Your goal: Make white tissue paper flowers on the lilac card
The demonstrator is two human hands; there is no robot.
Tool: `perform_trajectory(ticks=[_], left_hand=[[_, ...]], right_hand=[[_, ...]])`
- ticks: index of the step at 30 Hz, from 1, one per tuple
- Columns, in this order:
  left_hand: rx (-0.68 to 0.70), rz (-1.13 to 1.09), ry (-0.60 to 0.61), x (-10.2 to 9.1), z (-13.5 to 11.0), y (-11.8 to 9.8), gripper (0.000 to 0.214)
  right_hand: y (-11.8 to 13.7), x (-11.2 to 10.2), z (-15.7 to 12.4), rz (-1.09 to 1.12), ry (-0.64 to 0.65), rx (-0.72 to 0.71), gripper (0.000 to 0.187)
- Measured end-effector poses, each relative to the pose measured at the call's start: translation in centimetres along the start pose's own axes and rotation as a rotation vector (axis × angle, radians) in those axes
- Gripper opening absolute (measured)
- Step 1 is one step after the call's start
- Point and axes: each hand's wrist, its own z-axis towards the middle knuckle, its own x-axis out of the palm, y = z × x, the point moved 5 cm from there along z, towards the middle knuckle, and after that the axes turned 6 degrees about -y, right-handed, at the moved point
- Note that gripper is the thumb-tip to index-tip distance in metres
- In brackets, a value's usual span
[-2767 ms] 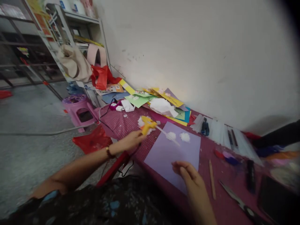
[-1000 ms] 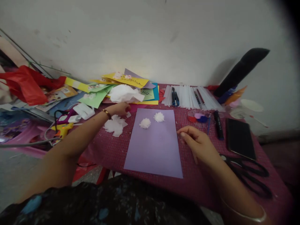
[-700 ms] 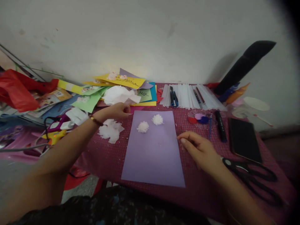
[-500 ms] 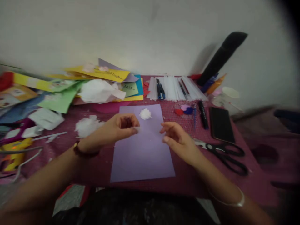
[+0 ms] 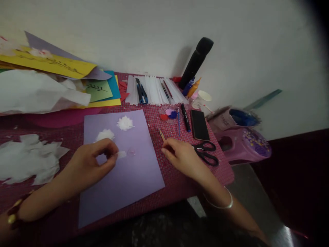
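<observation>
A purple sheet of paper (image 5: 133,171) lies on the red checked tablecloth (image 5: 180,178). Two white tissue tufts (image 5: 125,123) sit near its far end. My left hand (image 5: 89,164) hovers over the sheet with thumb and fingers pinched on a small white tissue piece (image 5: 121,154), beside a clear blob on the paper. My right hand (image 5: 180,156) rests on the cloth at the sheet's right edge, fingers curled, touching a thin wooden stick (image 5: 161,134). Black scissors (image 5: 205,153) lie just right of that hand.
Torn white tissue (image 5: 28,161) lies at the left. Coloured paper sheets (image 5: 64,79) pile up at the back left. White strips (image 5: 154,90), a black marker (image 5: 185,117), a black phone (image 5: 199,124) and bottles stand at the back. A pink stool (image 5: 244,145) is right of the table.
My left hand put down the yellow glue gun, reached to the tissue pile, and came back over the purple sheet with a small white piece. My view swung right.
</observation>
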Motion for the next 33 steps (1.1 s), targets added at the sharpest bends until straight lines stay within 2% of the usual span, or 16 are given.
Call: perform_trajectory(ticks=[3, 6, 9, 12, 15, 18, 19, 22, 24, 26, 29, 31, 33], left_hand=[[0.077, -0.023, -0.024, 0.7, -0.1, 0.4, 0.010], [0.186, 0.005, -0.079, 1.0, -0.5, 0.4, 0.010], [0.231, 0.059, -0.168, 0.2, -0.8, 0.6, 0.009], [0.209, 0.097, -0.278, -0.9, -0.9, 1.1, 0.008], [0.177, 0.094, -0.325, -1.4, -0.8, 1.6, 0.009], [0.182, 0.075, -0.338, -1.2, -0.7, 1.9, 0.009], [0.183, 0.079, -0.336, -1.1, -0.7, 2.0, 0.009], [0.173, 0.106, -0.328, -0.7, -0.7, 2.3, 0.009], [0.160, 0.126, -0.330, -0.7, -0.7, 2.4, 0.009], [0.134, 0.148, -0.341, -0.9, -0.5, 2.4, 0.009], [0.048, 0.144, -0.348, -1.5, 0.0, 1.7, 0.010], [-0.055, 0.103, -0.308, -1.6, 0.7, 1.2, 0.009], [-0.158, 0.015, -0.254, -1.1, 1.5, 0.8, 0.008]], right_hand=[[-2.1, 0.6, -0.7, -0.286, 0.022, 0.107, 0.013], [-2.8, 1.4, -1.2, -0.430, 0.051, 0.156, 0.012], [-3.1, 1.8, -1.1, -0.522, 0.080, 0.177, 0.011], [-3.5, 1.8, -0.7, -0.557, 0.087, 0.190, 0.013], [-4.1, 1.2, -0.8, -0.395, 0.027, 0.210, 0.009], [-4.3, 0.0, -1.1, 0.032, -0.083, 0.214, 0.001], [-4.2, -0.4, -1.1, 0.209, -0.106, 0.215, 0.005], [-3.3, -1.0, -0.8, 0.671, -0.082, 0.221, 0.014], [-2.4, -1.1, -0.2, 0.851, -0.020, 0.219, 0.009], [-1.5, -1.4, 0.8, 0.957, 0.017, 0.178, 0.010], [0.2, -2.4, 2.6, 0.966, -0.003, -0.003, 0.016], [1.3, -3.1, 3.7, 0.883, -0.087, -0.138, 0.017], [2.3, -3.4, 4.6, 0.777, -0.224, -0.230, 0.013]])
